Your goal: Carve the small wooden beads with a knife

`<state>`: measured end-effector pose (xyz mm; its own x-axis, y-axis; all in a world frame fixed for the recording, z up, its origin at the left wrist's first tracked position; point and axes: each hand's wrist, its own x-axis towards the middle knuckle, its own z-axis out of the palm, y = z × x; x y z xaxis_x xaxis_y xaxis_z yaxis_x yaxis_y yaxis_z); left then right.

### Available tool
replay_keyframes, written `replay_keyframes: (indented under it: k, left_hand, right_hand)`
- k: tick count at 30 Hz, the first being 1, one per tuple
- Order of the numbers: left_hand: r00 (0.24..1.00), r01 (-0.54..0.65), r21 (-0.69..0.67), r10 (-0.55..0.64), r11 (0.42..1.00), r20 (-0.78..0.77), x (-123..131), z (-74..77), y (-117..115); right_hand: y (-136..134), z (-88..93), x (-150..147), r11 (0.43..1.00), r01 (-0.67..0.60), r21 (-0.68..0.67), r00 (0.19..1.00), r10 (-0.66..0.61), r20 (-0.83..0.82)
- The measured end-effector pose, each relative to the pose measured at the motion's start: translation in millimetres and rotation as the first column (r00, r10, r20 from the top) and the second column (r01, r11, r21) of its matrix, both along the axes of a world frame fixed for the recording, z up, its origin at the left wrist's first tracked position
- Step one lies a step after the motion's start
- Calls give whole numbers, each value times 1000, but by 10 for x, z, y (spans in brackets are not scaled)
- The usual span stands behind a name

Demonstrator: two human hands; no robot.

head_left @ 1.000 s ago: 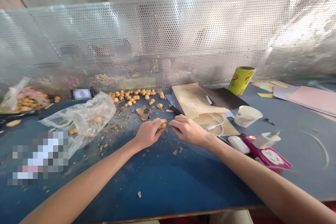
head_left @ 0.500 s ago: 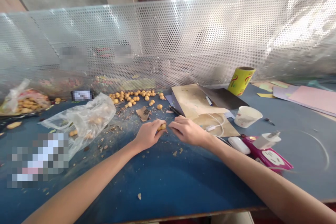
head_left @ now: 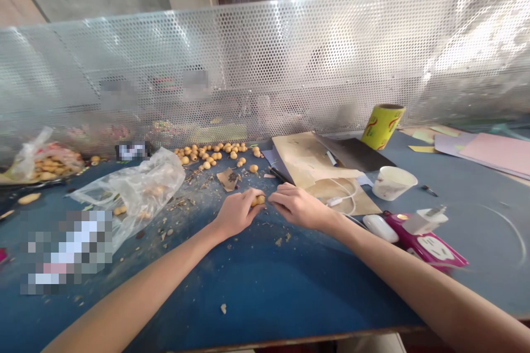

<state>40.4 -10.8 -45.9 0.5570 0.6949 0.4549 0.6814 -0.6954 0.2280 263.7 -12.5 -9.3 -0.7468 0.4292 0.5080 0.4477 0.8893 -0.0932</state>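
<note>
My left hand (head_left: pixel 236 212) pinches a small tan round bead (head_left: pixel 259 200) between thumb and fingers, above the blue worktop (head_left: pixel 256 281). My right hand (head_left: pixel 296 207) sits just to the right of it, with its fingers curled toward the bead. Whatever those fingers may hold is hidden. Wood-like shavings and crumbs (head_left: pixel 188 193) lie scattered around both hands. Farther back, a loose cluster of similar tan beads (head_left: pixel 211 154) spreads along the foot of the screen. A clear plastic bag (head_left: pixel 136 193) with a few beads inside lies to the left.
A perforated metal screen (head_left: pixel 265 66) runs along the far edge. On the right are a black pen (head_left: pixel 279 175), brown paper sheets (head_left: pixel 314 168), a white cup (head_left: pixel 393 182), a white mouse (head_left: pixel 377 228), a magenta power strip (head_left: pixel 426 245), and a yellow-green roll (head_left: pixel 381 126).
The whole view has shifted slightly as my head moved. My left hand keeps the bead, and my right hand stays close beside it.
</note>
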Motion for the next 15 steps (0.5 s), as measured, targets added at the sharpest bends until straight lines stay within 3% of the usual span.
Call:
replay_keyframes:
  k: [4, 15]
  left_hand:
    - [1000, -2, -1, 2, 1000, -15, 6, 15, -2]
    - [999, 7, 29, -6, 1000, -37, 16, -9, 7]
  right_hand:
    - [1, 4, 26, 991, 1, -135, 999, -7, -42]
    - [53, 73, 129, 985, -8, -170, 998, 20, 65]
